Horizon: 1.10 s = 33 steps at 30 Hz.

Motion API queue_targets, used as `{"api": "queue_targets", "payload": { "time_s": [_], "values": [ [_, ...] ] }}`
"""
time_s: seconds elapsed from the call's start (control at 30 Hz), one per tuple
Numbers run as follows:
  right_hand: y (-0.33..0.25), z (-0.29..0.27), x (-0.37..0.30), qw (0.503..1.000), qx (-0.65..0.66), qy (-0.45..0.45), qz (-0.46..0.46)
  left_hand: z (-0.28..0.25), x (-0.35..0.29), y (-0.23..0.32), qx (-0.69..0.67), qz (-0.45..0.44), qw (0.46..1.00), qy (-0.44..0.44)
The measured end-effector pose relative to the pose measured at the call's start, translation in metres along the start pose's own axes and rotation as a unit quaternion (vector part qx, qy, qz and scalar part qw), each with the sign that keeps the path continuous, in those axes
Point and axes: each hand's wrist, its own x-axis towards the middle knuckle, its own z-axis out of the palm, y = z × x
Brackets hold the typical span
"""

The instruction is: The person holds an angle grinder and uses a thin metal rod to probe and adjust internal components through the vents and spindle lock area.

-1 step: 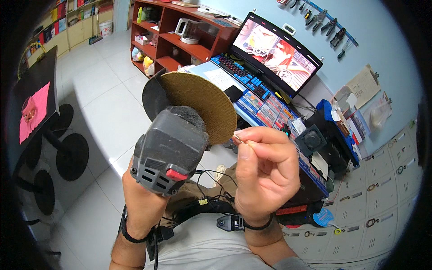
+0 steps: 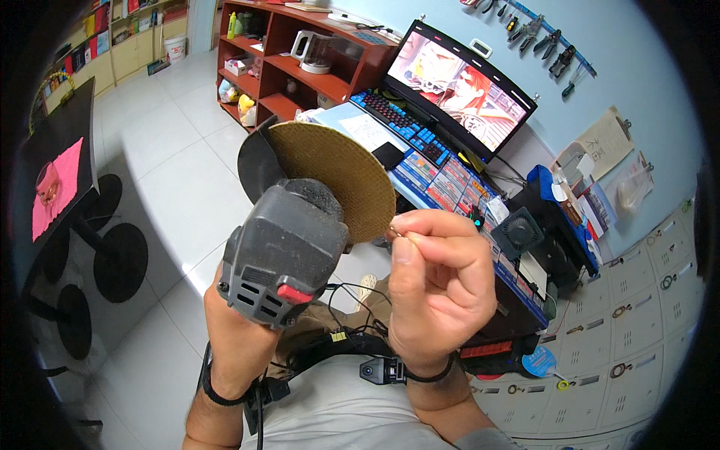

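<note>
An angle grinder [image 2: 283,238] with a dark body and a red button is gripped from below by my left hand [image 2: 241,346], its fingers mostly hidden behind the tool. The large brownish round disc [image 2: 351,180] faces up and right, partly covered by a black guard [image 2: 256,166]. Close to the disc's right edge, my right hand [image 2: 444,294] pinches a small, thin, shiny metal piece [image 2: 396,233] between thumb and index finger. Its exact kind is too small to make out, and I cannot tell whether it touches the disc.
Ahead right is a desk with a keyboard [image 2: 401,129] and a lit monitor [image 2: 461,86]. A reddish-brown shelf [image 2: 334,84] stands behind. Pale lockers [image 2: 592,360] line the right, and a black table [image 2: 75,120] is at left. Dark cables [image 2: 352,300] hang near my lap.
My right hand has shifted very slightly left and down, still pinching the small metal piece. The angle grinder in my left hand stays practically in place.
</note>
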Motion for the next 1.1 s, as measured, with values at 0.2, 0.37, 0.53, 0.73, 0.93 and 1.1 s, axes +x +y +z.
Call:
{"api": "queue_targets", "payload": {
  "time_s": [0.2, 0.37, 0.53, 0.73, 0.93, 1.1],
  "values": [
    [-0.006, -0.01, -0.002, 1.0, 0.007, -0.002, -0.007, 0.003, 0.0, 0.002, -0.022, -0.007, 1.0, -0.005],
    [-0.005, -0.01, -0.002, 1.0, 0.013, -0.015, 0.015, 0.001, -0.001, 0.007, 0.017, -0.009, 0.999, -0.032],
    [-0.009, -0.011, -0.002, 1.0, 0.008, -0.002, 0.015, -0.001, 0.0, 0.007, 0.043, -0.006, 0.998, -0.036],
    [-0.008, -0.006, -0.002, 1.0, 0.005, -0.005, 0.021, 0.0, 0.0, 0.002, 0.018, 0.002, 0.999, -0.032],
    [-0.006, -0.009, -0.003, 1.0, -0.001, -0.019, 0.008, 0.003, -0.001, 0.002, -0.015, -0.007, 1.0, 0.005],
    [-0.013, -0.018, -0.003, 1.0, -0.007, -0.007, 0.005, -0.001, -0.001, -0.005, 0.022, 0.014, 1.0, 0.0]
  ]
}}
